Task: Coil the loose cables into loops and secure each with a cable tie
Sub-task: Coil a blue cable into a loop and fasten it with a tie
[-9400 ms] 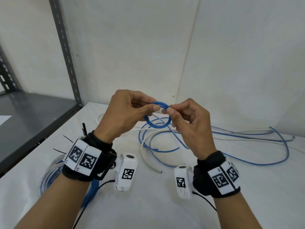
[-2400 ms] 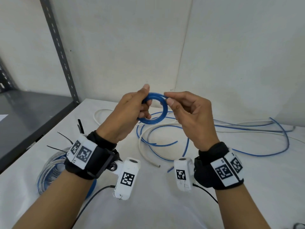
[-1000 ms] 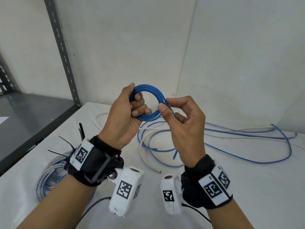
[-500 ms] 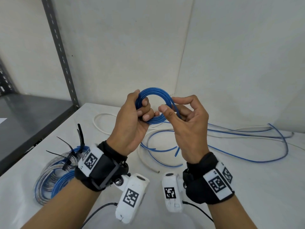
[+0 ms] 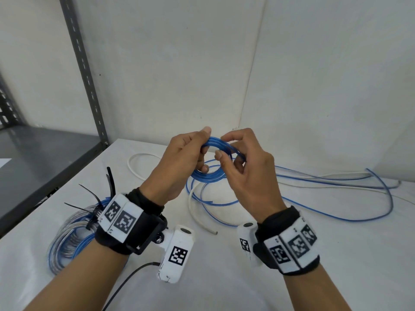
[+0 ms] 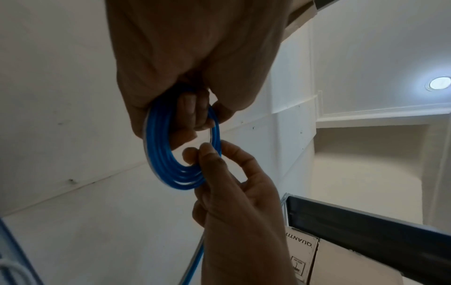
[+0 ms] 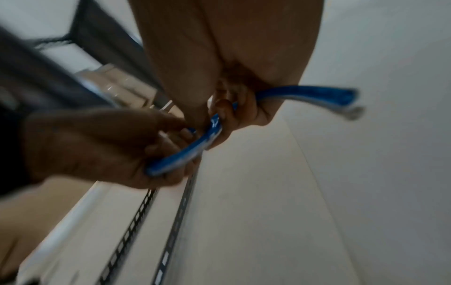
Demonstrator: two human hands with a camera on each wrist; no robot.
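A small coil of blue cable [image 5: 207, 175] [image 6: 168, 164] hangs in the air above the white table [image 5: 224, 277]. My left hand [image 5: 190, 156] grips its left side with fingers curled through the loops. At the coil's right side my right hand [image 5: 233, 153] pinches the blue strand between thumb and forefinger. From there the loose rest of the blue cable [image 5: 332, 214] trails over the table to the right. The right wrist view is blurred; it shows both hands on the blue cable [image 7: 185, 154].
A finished coil of blue and clear cable [image 5: 67, 239] with black cable ties [image 5: 89, 198] lies at the left, partly behind my left wrist. A loose white cable [image 5: 193, 209] lies mid-table. A dark metal shelf [image 5: 40, 158] and its upright post [image 5: 83, 70] stand left.
The coil has gained turns since the first frames. In the last second both hands dropped slightly and the coil tipped flatter, with my right hand laying the strand over its top.
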